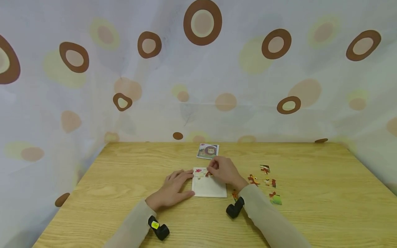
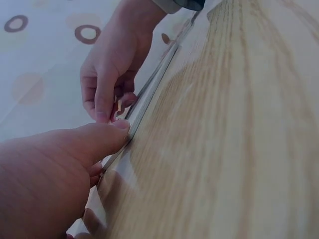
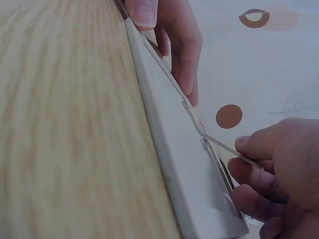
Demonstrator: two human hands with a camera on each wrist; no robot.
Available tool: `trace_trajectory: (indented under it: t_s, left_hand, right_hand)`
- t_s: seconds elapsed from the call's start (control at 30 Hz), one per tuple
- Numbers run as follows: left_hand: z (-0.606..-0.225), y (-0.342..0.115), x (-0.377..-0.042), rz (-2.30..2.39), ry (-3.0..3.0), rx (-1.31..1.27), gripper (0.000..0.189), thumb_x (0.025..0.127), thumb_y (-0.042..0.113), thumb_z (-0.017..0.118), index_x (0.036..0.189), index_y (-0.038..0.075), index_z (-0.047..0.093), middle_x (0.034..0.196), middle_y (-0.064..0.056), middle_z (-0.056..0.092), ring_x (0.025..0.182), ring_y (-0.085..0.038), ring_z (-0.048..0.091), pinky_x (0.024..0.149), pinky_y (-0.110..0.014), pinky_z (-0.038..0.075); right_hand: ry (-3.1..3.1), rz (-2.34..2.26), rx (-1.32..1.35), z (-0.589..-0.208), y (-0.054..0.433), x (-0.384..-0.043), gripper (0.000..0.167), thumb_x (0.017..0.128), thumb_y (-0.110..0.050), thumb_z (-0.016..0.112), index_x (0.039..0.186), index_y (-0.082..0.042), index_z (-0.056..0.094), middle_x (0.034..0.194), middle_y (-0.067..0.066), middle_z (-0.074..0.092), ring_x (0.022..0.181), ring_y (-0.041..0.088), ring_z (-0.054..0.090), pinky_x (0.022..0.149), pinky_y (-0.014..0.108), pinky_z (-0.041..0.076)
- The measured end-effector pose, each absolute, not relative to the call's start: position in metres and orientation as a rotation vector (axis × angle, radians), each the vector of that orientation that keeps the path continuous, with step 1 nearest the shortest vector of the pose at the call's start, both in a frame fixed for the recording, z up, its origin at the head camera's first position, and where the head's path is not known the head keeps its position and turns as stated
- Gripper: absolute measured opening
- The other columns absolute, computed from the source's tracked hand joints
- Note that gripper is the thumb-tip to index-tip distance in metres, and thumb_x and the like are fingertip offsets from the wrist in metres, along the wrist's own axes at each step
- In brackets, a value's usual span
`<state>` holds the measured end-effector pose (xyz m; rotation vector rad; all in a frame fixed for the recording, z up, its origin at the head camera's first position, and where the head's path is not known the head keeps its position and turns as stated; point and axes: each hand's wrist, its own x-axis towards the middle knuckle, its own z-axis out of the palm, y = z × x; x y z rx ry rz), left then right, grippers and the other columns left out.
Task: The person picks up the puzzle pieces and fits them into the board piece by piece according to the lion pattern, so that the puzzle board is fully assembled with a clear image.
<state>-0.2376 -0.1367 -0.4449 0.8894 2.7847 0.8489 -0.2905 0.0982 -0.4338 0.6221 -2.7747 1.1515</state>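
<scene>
A pale wood-grain table is bearing a square white tray. The right hand is pinching a thin, tilted red-printed jigsaw piece over it; the left hand, fingers extended, is touching the tray's edge. Pressing aslant could be unseating the laid pink-and-cream pieces.

Tray: lower centre of frame, on table
Card: behind tray
Loose pieces: right of tray, lower right

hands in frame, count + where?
2. Left hand: at the white puzzle board's left edge, touching it. Right hand: over the board's far side, pinching a puzzle piece. No others visible.
</scene>
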Motion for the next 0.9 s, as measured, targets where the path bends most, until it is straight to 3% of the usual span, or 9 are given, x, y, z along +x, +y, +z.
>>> trace_trajectory:
  t_s: [0.37,0.73,0.9]
  left_hand:
    - [-0.446,-0.137,-0.238,0.843,2.783,0.894,0.057,0.095,0.040,0.057,0.142,0.010,0.044,0.155,-0.007,0.033,0.143,-0.039,0.022,0.109,-0.062,0.017]
    - [-0.443,-0.136,-0.241,0.840,2.780,0.916,0.057,0.095,0.039,0.058,0.142,0.010,0.044,0.155,-0.007,0.034,0.143,-0.039,0.022,0.110,-0.061,0.016]
    - [-0.445,-0.138,-0.240,0.832,2.783,0.893,0.057,0.095,0.039,0.059,0.141,0.010,0.044,0.155,-0.007,0.034,0.143,-0.038,0.022,0.110,-0.060,0.017]
  right_hand:
    - [-2.865,1.052,0.546,-0.431,0.089,-0.288,0.013,0.088,-0.015,0.070,0.078,-0.010,0.063,0.062,0.000,0.053,0.054,0.010,0.044,0.053,0.025,0.036]
    - [-3.063,0.900,0.209,-0.415,0.085,-0.290,0.029,0.084,-0.030,0.074,0.088,-0.006,0.057,0.079,0.006,0.060,0.069,0.019,0.052,0.062,0.029,0.041]
    - [-3.076,0.892,0.164,-0.418,0.084,-0.290,0.034,0.083,-0.034,0.075,0.088,-0.006,0.056,0.078,0.006,0.058,0.068,0.019,0.051,0.060,0.028,0.039]
